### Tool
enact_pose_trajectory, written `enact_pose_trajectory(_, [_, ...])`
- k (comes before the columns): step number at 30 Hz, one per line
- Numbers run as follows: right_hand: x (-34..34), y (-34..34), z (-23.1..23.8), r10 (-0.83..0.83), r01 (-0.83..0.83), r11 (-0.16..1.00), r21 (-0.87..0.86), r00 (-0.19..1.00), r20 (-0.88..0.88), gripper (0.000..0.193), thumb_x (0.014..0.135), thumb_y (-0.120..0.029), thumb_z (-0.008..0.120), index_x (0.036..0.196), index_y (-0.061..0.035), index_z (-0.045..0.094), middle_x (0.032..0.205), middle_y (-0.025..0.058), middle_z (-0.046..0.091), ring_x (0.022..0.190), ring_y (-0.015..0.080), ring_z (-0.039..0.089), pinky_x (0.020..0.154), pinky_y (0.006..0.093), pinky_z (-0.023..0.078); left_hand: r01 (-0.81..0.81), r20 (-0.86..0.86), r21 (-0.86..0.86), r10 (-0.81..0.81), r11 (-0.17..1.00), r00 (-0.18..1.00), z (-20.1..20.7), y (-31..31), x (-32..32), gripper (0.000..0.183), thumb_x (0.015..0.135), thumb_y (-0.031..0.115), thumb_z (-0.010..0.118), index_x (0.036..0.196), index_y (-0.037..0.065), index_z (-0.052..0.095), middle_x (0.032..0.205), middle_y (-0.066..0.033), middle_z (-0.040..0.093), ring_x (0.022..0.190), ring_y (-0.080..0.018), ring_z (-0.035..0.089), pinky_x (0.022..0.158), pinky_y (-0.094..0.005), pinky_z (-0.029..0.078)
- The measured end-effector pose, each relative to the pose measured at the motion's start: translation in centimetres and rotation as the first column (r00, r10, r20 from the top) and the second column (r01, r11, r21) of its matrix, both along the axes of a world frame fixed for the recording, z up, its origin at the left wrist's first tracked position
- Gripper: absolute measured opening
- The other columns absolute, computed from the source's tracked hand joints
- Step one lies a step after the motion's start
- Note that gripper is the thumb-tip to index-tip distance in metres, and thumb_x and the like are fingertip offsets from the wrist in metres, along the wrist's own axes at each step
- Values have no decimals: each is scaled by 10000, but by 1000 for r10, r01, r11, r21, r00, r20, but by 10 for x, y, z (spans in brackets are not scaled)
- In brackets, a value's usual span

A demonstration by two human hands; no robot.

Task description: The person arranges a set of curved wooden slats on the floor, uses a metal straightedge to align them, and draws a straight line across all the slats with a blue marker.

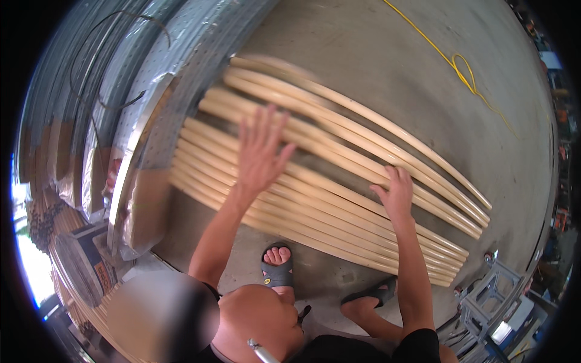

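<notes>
A row of long, glossy cream-coloured pipes (357, 215) lies side by side on the concrete floor, slanting from upper left to lower right. My left hand (261, 151) is spread flat over the pipes toward their left end, fingers apart, slightly smeared by motion. Farther along to the right, my right hand (398, 192) curls its fingers and thumb about one of the middle pipes. Several pipes lie close together on the near side. Gaps show between the far ones, and their left ends are blurred.
Plastic-wrapped stacks of grey metal lengths (130, 115) stand along the left. A yellow cord (463, 69) lies looped on the floor (339, 36) at the far right. A grey metal frame on casters (490, 290) stands lower right. My sandalled feet (277, 266) are close to the near pipes.
</notes>
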State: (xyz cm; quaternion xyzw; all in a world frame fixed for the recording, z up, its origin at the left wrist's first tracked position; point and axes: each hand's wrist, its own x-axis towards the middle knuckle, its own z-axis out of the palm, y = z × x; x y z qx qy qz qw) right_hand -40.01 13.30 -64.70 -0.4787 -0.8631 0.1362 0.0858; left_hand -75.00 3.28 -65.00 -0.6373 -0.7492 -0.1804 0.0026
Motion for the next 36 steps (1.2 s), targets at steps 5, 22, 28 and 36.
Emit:
enact_pose_trajectory(5, [19, 6, 2, 47, -45, 998, -44, 998, 44, 567, 667, -159, 838, 1143, -31, 557, 1056, 165, 564, 1038, 386, 534, 901, 461, 447, 60, -9, -3, -60, 998, 998, -2, 6, -3, 562, 945, 409, 577, 1417, 120, 484, 1515, -178, 375, 1446, -380, 268, 1188, -579, 139])
enact_pose_trajectory(22, [13, 10, 11, 346, -328, 912, -247, 938, 31, 539, 664, -110, 812, 1143, 29, 609, 1092, 145, 565, 1049, 342, 550, 886, 422, 481, -31, 56, -70, 35, 997, 998, 5, -4, -35, 466, 901, 437, 609, 1235, 114, 582, 1292, -94, 516, 1297, -256, 444, 1155, -659, 141])
enact_pose_trajectory(28, [23, 17, 5, 232, -235, 932, -278, 972, -42, 488, 783, -185, 774, 1212, -24, 609, 1194, 176, 570, 1094, 377, 538, 934, 437, 458, -25, 49, -68, 28, 997, 998, -2, -8, -35, 460, 895, 438, 607, 1222, 116, 571, 1296, -89, 513, 1317, -254, 431, 1147, -678, 137])
enact_pose_trajectory(36, [11, 79, 1, 117, -110, 989, -99, 990, 73, 602, 759, -241, 801, 1286, -67, 566, 1172, 183, 566, 1093, 399, 527, 935, 463, 445, -6, 62, -60, 10, 998, 998, -9, -8, -42, 473, 881, 429, 641, 1227, 112, 585, 1338, -148, 483, 1334, -332, 400, 1138, -680, 149])
